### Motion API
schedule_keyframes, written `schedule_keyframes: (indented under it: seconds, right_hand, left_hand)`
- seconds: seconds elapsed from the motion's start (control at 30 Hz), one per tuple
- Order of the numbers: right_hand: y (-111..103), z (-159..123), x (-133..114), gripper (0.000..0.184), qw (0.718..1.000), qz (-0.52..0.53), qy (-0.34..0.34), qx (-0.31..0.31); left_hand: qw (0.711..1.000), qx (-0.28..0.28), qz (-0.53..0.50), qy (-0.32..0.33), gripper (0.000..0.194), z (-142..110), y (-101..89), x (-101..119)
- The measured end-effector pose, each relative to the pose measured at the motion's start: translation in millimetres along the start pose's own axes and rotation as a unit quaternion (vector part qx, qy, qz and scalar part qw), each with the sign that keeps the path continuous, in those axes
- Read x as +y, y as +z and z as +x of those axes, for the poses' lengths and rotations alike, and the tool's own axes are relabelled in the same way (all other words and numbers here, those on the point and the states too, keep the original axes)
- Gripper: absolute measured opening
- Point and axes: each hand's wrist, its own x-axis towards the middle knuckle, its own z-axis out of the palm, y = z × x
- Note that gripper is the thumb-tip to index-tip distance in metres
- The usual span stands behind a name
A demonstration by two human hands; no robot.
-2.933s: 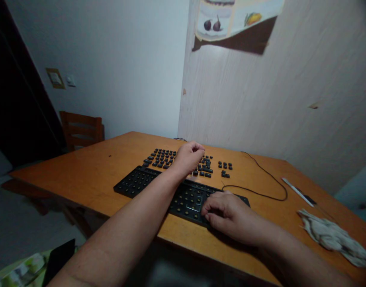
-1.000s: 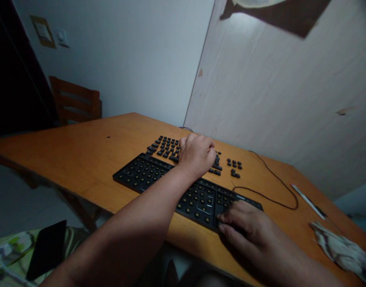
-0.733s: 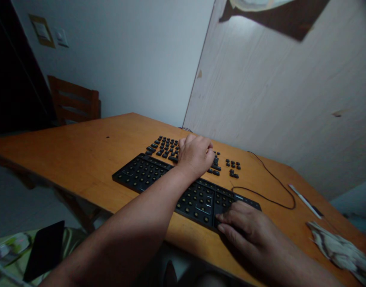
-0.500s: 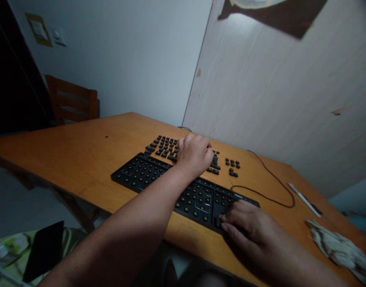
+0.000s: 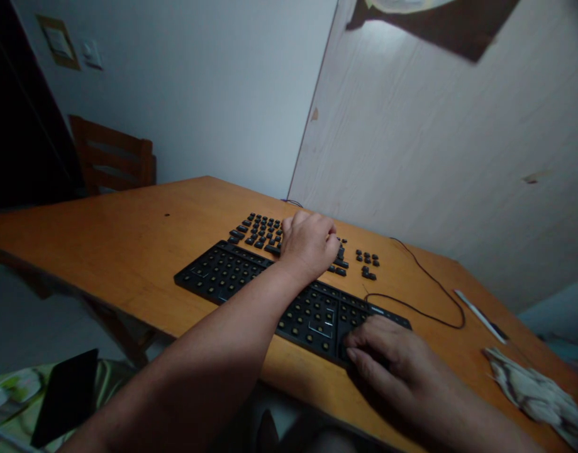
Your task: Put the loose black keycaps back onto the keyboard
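Note:
A black keyboard (image 5: pixel 213 277) without most of its keycaps lies along the table's near edge, its switch stems showing. Behind it, loose black keycaps (image 5: pixel 270 231) are spread in rows. My left hand (image 5: pixel 310 242) reaches across the keyboard and rests over the middle of these keycaps, fingers curled down. Whatever is beneath those fingers is hidden. My right hand (image 5: pixel 387 355) is at the keyboard's right part, thumb and fingers drawn close together near its front edge. Anything between these fingertips is too dark to make out.
Small keycap groups (image 5: pixel 366 258) lie right of my left hand. A black cable (image 5: pixel 423 270) curves across the wooden table (image 5: pixel 128 233). A thin white stick-like tool (image 5: pixel 480 314) and a crumpled cloth (image 5: pixel 529 384) lie at the right. A wooden chair (image 5: pixel 116 157) stands beyond the far left.
My right hand has shifted slightly at the keyboard's right part, its fingertips a little to the left. My left hand stays over the keycaps almost unmoved.

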Motion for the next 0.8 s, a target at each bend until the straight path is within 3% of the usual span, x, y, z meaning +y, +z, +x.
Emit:
schedule_keyframes:
  seconds: [0.8]
  right_hand:
    - [5.2, 0.6, -8.5, 0.020, 0.999, -0.044, 0.023, -0.022]
  left_hand:
    - [1.000, -0.014, 0.006, 0.015, 0.014, -2.6, 3.5, 0.9]
